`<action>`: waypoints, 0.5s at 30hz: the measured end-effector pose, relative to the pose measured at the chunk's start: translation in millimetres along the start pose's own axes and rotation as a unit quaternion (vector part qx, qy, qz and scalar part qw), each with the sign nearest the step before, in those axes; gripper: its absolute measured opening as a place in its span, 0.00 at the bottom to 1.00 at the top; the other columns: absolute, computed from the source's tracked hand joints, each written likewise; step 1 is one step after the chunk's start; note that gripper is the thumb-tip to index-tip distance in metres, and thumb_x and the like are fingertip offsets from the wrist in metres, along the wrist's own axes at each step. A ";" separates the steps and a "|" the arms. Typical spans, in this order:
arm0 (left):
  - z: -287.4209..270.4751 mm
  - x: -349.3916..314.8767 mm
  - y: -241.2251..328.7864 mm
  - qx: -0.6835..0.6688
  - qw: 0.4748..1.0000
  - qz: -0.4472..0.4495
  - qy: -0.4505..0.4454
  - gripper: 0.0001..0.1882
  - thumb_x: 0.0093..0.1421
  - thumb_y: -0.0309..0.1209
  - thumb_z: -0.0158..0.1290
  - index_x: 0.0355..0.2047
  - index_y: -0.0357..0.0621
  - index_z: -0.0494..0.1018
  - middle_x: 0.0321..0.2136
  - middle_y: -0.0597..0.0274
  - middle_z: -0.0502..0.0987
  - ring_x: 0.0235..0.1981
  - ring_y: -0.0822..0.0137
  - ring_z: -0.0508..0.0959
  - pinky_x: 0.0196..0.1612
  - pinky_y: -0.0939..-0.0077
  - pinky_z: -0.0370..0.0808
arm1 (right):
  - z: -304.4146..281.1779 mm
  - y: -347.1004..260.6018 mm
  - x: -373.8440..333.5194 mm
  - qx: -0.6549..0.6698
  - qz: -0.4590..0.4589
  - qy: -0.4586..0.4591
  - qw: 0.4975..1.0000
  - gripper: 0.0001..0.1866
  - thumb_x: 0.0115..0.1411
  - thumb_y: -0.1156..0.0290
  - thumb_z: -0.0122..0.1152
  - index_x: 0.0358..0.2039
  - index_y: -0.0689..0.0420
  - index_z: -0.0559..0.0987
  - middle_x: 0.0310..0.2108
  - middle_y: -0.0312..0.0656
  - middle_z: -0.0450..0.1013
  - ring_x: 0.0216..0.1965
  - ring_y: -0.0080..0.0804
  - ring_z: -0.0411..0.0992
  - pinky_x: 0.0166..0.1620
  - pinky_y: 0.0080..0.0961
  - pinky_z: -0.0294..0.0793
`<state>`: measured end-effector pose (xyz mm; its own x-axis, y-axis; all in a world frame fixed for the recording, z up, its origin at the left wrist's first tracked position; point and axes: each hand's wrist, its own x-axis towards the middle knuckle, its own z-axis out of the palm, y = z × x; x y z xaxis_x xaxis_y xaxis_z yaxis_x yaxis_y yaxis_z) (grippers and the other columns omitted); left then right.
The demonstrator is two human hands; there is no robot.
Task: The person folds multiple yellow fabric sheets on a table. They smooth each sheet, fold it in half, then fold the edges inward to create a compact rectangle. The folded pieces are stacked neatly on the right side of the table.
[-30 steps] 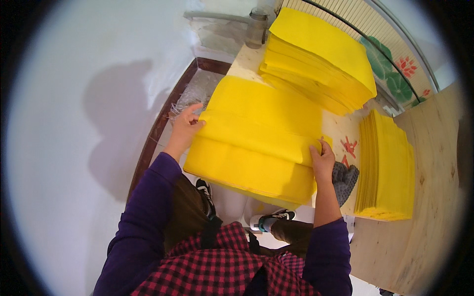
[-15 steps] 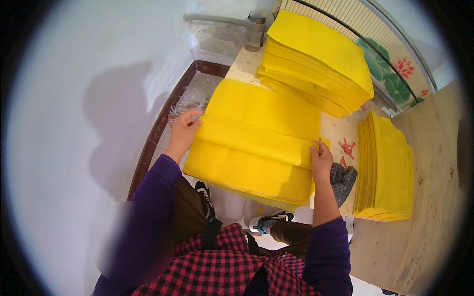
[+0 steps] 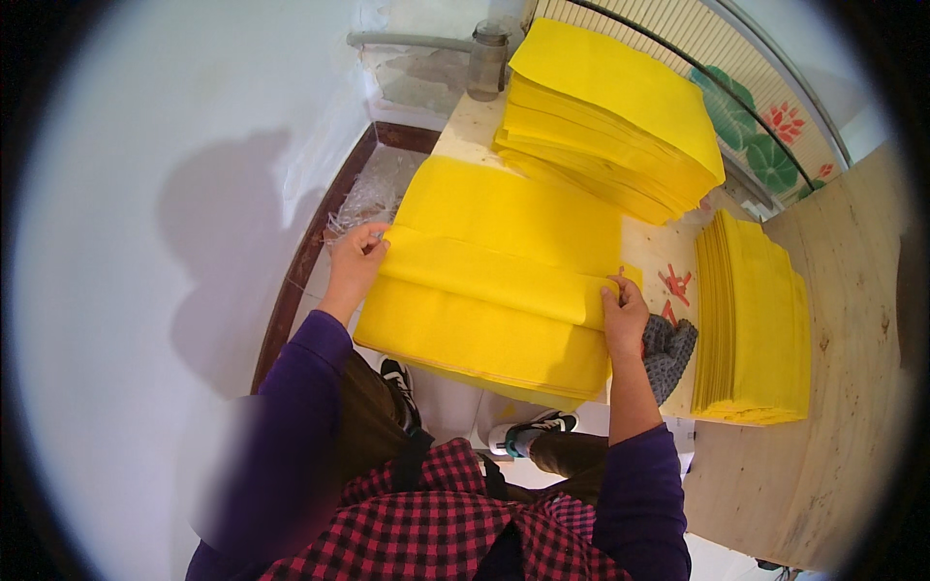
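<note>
A yellow felt-like sheet lies on a pile of matching sheets at the table's near edge. Its near part is turned back away from me, making a fold across the pile. At the left end of that fold, my left hand is closed, thumb and fingers pinching the sheet's edge. My right hand pinches the opposite end in the same way. Just right of it lies a grey knitted item, partly hidden by my right wrist.
A tall yellow stack stands at the far side, with a dark clear bottle left of it. Another yellow stack is at the right, near red strips. Clear plastic wrap lies on the floor by the left wall.
The view has shifted slightly, so the table things sit a little further left. Both hands still hold the ends of the fold.
</note>
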<state>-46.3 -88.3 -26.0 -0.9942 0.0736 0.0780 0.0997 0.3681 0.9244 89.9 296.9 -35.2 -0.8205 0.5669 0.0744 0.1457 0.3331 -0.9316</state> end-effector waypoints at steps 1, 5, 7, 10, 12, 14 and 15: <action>-0.4 0.0 0.2 0.006 1.000 -0.003 -0.005 0.12 0.60 0.21 0.52 0.45 0.39 0.74 0.29 0.64 0.79 0.30 0.76 0.77 0.35 0.81 0.72 | 0.8 -0.1 0.1 0.015 0.011 0.000 1.000 0.12 0.59 0.80 0.58 0.44 0.66 0.74 0.40 0.42 0.75 0.40 0.24 0.72 0.44 0.17 0.69; 5.0 1.9 -3.2 -0.055 0.998 0.036 0.018 0.13 0.60 0.20 0.52 0.46 0.39 0.74 0.30 0.64 0.80 0.31 0.76 0.77 0.37 0.82 0.72 | 3.0 1.1 -0.5 0.005 -0.042 0.030 0.999 0.12 0.59 0.79 0.58 0.44 0.65 0.74 0.36 0.39 0.75 0.37 0.22 0.71 0.42 0.17 0.69; 8.2 5.5 -6.7 -0.054 0.996 0.061 0.034 0.13 0.58 0.20 0.53 0.45 0.41 0.75 0.29 0.64 0.78 0.30 0.76 0.75 0.34 0.81 0.71 | 2.1 1.0 -2.1 -0.011 -0.026 0.038 0.999 0.12 0.59 0.79 0.59 0.44 0.65 0.74 0.36 0.38 0.74 0.36 0.21 0.71 0.40 0.17 0.69; 11.1 11.1 -11.6 -0.023 0.997 0.068 0.036 0.14 0.57 0.21 0.55 0.44 0.42 0.75 0.28 0.64 0.77 0.28 0.76 0.74 0.33 0.81 0.71 | 2.6 0.0 -4.0 0.005 0.003 0.042 0.999 0.12 0.59 0.78 0.59 0.43 0.64 0.75 0.35 0.37 0.74 0.34 0.20 0.69 0.38 0.17 0.68; 11.9 11.8 -12.4 -0.004 0.998 0.060 0.025 0.14 0.57 0.21 0.55 0.44 0.42 0.75 0.28 0.65 0.77 0.28 0.76 0.74 0.33 0.81 0.71 | 3.0 -0.3 -5.0 -0.007 -0.024 0.047 0.999 0.12 0.59 0.78 0.59 0.43 0.64 0.75 0.35 0.37 0.74 0.33 0.20 0.69 0.37 0.17 0.68; 11.9 10.7 -10.4 -0.003 1.000 0.020 0.005 0.13 0.57 0.21 0.54 0.44 0.42 0.75 0.27 0.65 0.77 0.27 0.75 0.74 0.32 0.80 0.70 | 2.7 0.1 -5.2 -0.011 -0.027 0.048 0.998 0.12 0.59 0.78 0.59 0.43 0.64 0.75 0.35 0.37 0.74 0.33 0.19 0.68 0.37 0.17 0.68; 11.6 9.3 -8.5 0.002 0.999 0.044 0.016 0.13 0.57 0.20 0.54 0.44 0.42 0.75 0.27 0.65 0.77 0.27 0.75 0.74 0.32 0.80 0.70 | 2.2 0.6 -5.1 -0.014 -0.024 0.046 0.999 0.12 0.59 0.78 0.59 0.43 0.64 0.75 0.35 0.37 0.74 0.33 0.19 0.68 0.37 0.17 0.68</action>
<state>-55.9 -80.0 -37.5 -0.9822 0.0773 0.1713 0.1878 0.3646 0.9120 92.9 292.6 -36.8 -0.7727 0.6163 0.1522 0.1242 0.3819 -0.9158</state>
